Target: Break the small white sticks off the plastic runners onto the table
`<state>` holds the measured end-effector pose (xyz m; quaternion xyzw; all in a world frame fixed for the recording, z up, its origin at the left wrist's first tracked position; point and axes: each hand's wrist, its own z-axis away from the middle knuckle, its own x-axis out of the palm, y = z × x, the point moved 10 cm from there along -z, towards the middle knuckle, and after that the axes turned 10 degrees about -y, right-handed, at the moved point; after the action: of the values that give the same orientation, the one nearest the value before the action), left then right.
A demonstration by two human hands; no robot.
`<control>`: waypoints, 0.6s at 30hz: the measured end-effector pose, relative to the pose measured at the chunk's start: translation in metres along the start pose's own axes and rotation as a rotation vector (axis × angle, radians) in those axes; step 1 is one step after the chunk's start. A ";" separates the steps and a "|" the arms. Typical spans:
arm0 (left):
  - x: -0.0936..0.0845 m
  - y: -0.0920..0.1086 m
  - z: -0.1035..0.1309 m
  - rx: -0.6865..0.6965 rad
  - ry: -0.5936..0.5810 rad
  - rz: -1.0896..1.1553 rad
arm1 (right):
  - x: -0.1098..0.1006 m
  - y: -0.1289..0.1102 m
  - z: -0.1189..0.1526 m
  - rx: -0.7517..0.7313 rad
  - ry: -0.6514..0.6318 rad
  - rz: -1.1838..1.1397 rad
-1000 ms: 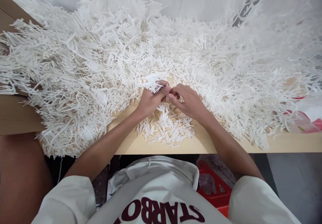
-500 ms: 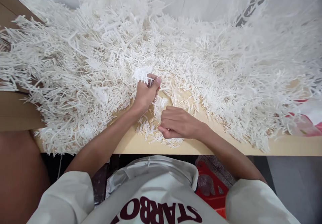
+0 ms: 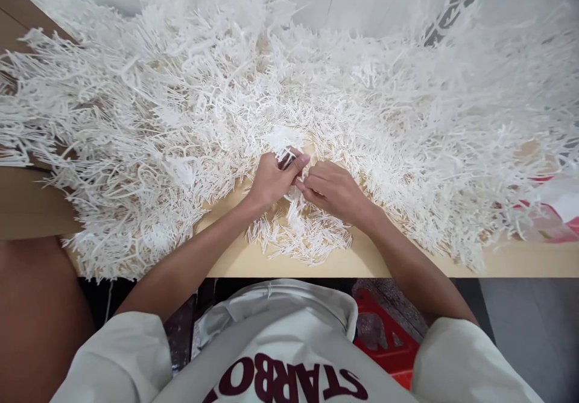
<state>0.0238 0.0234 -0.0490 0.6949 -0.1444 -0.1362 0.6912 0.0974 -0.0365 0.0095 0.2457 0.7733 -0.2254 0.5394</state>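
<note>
A white branched plastic piece (image 3: 284,139) with thin prongs sticks up from my left hand (image 3: 275,178), whose thumb and fingers are closed on it. My right hand (image 3: 333,189) is close beside it, fingers curled and pinched together at the left hand's fingertips. What the right fingers grip is too small and hidden to name. Below both hands lies a small heap of short white sticks (image 3: 307,234). A large mass of similar white branched pieces (image 3: 172,107) surrounds the hands at the back and on both sides.
The pale yellow tabletop (image 3: 235,261) ends in a straight front edge near my body. Brown cardboard (image 3: 36,204) stands at the left, beside a bare limb (image 3: 40,312). A red and clear plastic bag (image 3: 549,222) lies at the right. Below the table is a red plastic stool (image 3: 384,342).
My left hand has moved right and slightly nearer with the white piece. My right hand has risen to meet it, and its fist has become a pinch. More sticks show in the small heap.
</note>
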 end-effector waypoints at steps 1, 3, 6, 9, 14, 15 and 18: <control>0.003 -0.001 0.002 -0.015 0.009 -0.014 | -0.005 -0.004 0.001 -0.029 0.036 -0.005; 0.009 -0.002 0.005 -0.028 0.014 0.008 | -0.013 -0.007 0.003 -0.051 0.098 -0.024; 0.009 -0.009 0.003 -0.060 0.024 0.037 | -0.015 -0.019 0.005 -0.094 0.150 -0.098; -0.013 -0.020 -0.005 -0.109 0.122 0.133 | -0.012 -0.053 0.007 -0.269 0.173 -0.174; -0.016 -0.003 -0.013 0.009 -0.028 0.183 | -0.025 -0.045 0.014 -0.249 0.359 -0.204; -0.008 0.001 -0.012 0.003 -0.111 0.157 | -0.033 -0.030 0.018 -0.178 0.451 -0.189; 0.018 0.005 -0.003 -0.038 -0.321 0.079 | -0.046 0.015 0.028 0.076 0.576 -0.180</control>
<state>0.0417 0.0193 -0.0436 0.6449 -0.2777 -0.2210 0.6769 0.1406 -0.0477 0.0430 0.2502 0.9040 -0.2222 0.2661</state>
